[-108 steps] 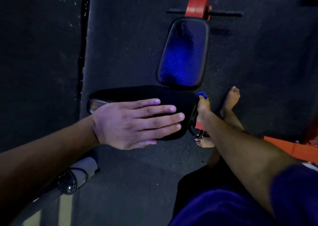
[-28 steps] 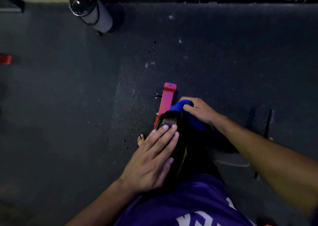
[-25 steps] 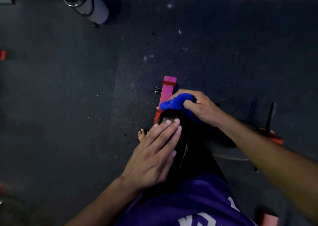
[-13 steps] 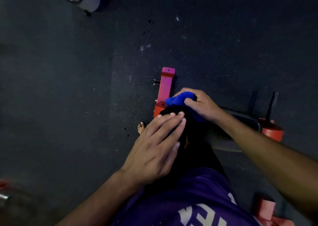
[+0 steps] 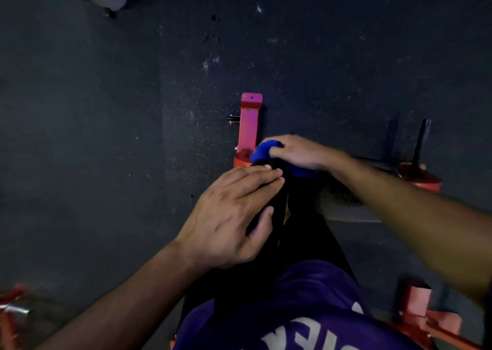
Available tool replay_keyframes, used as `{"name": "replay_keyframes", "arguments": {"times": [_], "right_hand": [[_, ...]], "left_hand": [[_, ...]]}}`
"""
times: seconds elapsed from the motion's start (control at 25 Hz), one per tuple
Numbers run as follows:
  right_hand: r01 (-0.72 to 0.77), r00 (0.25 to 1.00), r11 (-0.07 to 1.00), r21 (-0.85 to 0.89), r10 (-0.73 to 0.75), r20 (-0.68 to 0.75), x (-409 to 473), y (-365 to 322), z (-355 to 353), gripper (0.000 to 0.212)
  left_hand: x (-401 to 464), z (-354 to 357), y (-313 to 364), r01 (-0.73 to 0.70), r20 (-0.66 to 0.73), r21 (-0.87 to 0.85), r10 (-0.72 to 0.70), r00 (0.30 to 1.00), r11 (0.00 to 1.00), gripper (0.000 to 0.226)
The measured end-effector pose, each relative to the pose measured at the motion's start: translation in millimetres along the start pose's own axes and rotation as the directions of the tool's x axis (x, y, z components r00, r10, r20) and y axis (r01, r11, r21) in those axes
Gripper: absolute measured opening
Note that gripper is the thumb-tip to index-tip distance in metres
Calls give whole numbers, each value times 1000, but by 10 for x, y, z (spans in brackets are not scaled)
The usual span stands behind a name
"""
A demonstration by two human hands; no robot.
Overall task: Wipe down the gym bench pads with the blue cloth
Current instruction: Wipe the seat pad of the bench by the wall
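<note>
Left hand (image 5: pixel 234 214) lies flat, fingers straight, pressing the black bench pad (image 5: pixel 277 203). Right hand (image 5: pixel 298 151), arm extended, grips the bunched blue cloth (image 5: pixel 263 150) at the pad's far end beside the red frame (image 5: pixel 249 128).

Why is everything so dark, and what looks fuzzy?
Head view: the room is dimly lit, so the black bench pad nearly vanishes; only the bright blue cloth in the right hand and the red metal frame stand out. Bottom corners look smeared. The left hand is sharp.
</note>
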State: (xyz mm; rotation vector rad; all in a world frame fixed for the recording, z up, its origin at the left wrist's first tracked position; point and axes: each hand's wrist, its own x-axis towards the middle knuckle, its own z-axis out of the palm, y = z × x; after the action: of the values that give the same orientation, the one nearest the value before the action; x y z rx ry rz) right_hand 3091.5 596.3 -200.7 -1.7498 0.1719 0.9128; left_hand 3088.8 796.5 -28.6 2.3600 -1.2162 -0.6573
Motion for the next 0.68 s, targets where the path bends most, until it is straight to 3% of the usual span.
{"name": "replay_keyframes", "arguments": {"times": [0.2,0.4,0.6,0.68], "right_hand": [[-226,974,967,-117,228,4,643,385,164,28],[-377,921,926,-15,374,-111,833,664,191,18],[-218,976,976,-9,217,-12,520,373,37,30],[-169,986,984,64,168,17,293,311,-3,22]], "left_hand": [[18,4,-11,-5,20,-48,6,1000,999,43],[20,4,-26,-24,13,-56,25,1000,998,44],[14,10,-36,-17,24,-83,19,1000,996,44],[13,13,-37,-16,23,-85,18,1000,996,44]]}}
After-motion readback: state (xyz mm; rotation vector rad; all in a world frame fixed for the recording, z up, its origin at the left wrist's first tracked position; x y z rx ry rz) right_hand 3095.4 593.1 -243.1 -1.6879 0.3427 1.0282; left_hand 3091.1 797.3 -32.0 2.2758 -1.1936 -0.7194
